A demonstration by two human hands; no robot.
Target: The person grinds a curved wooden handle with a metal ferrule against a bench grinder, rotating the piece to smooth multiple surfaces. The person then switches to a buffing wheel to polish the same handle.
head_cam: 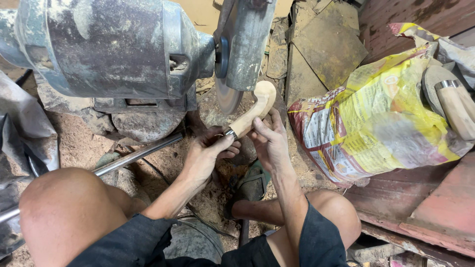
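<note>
On the sawdust-strewn floor, below a grimy bench grinder [106, 47], a seated person works with both hands between bare knees. The left hand [205, 155] is clenched around the lower end of a curved wooden handle [254, 110], thumb and fingers closing near its small metal ferrule [230, 132]. The right hand [269, 141] grasps the same handle from the other side, fingers laid along its shaft. The handle rises from the two hands, tilted, and its rounded upper end lies just beside the thin grinding disc [226, 96], under the metal guard [247, 42]; whether wood and disc are touching cannot be told.

A steel rod [136, 155] runs slantwise across the floor from the left knee [64, 207] toward the grinder's base. A foot in a green sandal [250, 185] rests below the hands. At right, a yellow printed sack [376, 118] lies on its side against reddish boards [435, 207]; from its open mouth protrude further pale handles [455, 109] with metal ferrules. Flat tiles [326, 42] lie behind the grinder.
</note>
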